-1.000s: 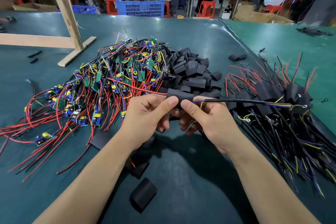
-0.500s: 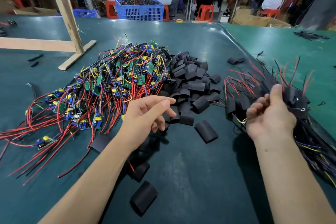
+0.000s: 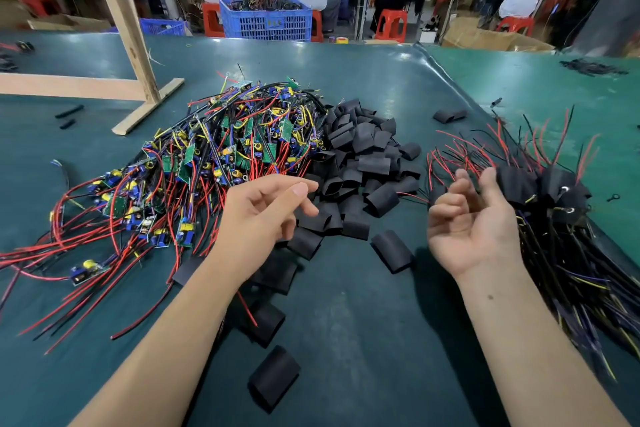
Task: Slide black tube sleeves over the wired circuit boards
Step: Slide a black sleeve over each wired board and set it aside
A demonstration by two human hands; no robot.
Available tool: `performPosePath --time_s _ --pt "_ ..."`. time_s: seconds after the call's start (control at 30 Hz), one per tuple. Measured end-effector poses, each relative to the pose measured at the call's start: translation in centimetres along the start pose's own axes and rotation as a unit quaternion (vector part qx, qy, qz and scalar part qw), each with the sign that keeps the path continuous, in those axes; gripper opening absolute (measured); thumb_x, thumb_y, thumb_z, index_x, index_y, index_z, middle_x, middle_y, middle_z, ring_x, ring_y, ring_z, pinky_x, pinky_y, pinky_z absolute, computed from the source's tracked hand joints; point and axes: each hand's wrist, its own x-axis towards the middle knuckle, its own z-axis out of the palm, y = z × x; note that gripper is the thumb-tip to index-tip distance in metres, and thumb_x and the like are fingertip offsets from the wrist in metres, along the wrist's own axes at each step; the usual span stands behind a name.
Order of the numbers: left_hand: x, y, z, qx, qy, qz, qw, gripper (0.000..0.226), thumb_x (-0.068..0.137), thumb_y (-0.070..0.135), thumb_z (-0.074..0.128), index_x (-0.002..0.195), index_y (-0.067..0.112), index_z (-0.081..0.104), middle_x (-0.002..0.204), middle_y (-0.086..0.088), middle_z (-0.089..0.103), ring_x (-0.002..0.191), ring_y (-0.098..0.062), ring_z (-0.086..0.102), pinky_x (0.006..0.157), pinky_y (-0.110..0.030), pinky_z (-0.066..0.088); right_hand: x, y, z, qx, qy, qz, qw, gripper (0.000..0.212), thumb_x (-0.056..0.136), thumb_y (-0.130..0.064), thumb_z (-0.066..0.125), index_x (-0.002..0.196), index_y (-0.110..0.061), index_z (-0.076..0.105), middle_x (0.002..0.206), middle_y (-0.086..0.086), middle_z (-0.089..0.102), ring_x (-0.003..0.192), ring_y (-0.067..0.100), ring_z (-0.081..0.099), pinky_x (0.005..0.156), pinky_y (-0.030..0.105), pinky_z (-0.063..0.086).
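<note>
On the green table (image 3: 346, 340) three heaps lie in working order, I think: bare circuit boards (image 3: 207, 156) at left, black sleeves (image 3: 363, 156) in the middle, finished pieces (image 3: 554, 204) at right. Both hands are apart and hold nothing, fingers loosely bent. The left hand (image 3: 263, 215) hovers between boards and sleeves; the right hand (image 3: 471, 222) is just beside the finished heap.
</note>
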Motion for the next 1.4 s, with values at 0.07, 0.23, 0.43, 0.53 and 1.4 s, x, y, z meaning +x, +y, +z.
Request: performPosePath --time_s 0.07,0.23,0.43,0.53,1.4 --pt "0.0 -0.4 -0.2 0.127 0.043 0.039 0.99 0.015 0.093 0.021 0.062 0.09 0.014 0.075 0.07 0.002 0.07 0.048 -0.017 0.046 0.046 -0.023 0.038 -0.1 0.5 0.2 -0.076 -0.01 0.004 0.997 0.038 0.096 -0.047 0.054 0.074 -0.017 0.063 0.05 -0.008 0.055 0.036 0.003 0.042 0.034 0.013 0.032" --pt "0.1 -1.0 -0.8 0.425 0.148 0.093 0.888 0.013 0.092 0.026 0.064 0.1 0.026 0.074 0.081 0.007 0.069 0.071 -0.016 0.054 0.064 -0.034 0.048 -0.7 2.2 0.3 -0.254 -0.052 -0.003 0.966 0.031 0.094 -0.033 0.061 0.069 -0.017 0.068 0.055 -0.005 0.058 0.041 0.006 0.047 0.036 0.016 0.035" --pt "0.8 -1.7 -2.4 0.528 0.139 -0.03 0.838 0.039 0.089 0.031 0.065 0.125 0.015 0.064 0.12 -0.011 0.062 0.111 -0.035 0.055 0.09 -0.044 0.046 -1.2 3.0 0.4 -0.361 -0.084 -0.019 0.929 0.028 0.094 -0.03 0.062 0.072 -0.015 0.07 0.06 0.0 0.063 0.043 0.008 0.05 0.039 0.018 0.038" --pt "0.7 -1.9 -2.2 0.503 0.113 -0.033 0.856 0.025 0.09 0.03 0.066 0.113 0.021 0.067 0.112 0.002 0.069 0.099 -0.025 0.064 0.079 -0.038 0.053 -1.4 3.0 0.4 -0.37 -0.083 -0.026 0.925 0.027 0.094 -0.03 0.062 0.073 -0.015 0.07 0.061 0.0 0.063 0.044 0.008 0.05 0.039 0.018 0.039" --pt "1.6 -1.0 -3.3 0.39 0.277 -0.115 0.871 0.007 0.08 0.033 0.067 0.076 0.028 0.065 0.063 0.016 0.062 0.075 -0.018 0.065 0.07 -0.028 0.049 -1.7 3.5 0.3 -0.428 -0.119 -0.042 0.895 0.026 0.096 -0.027 0.062 0.078 -0.01 0.069 0.061 0.003 0.064 0.046 0.012 0.052 0.04 0.02 0.04"
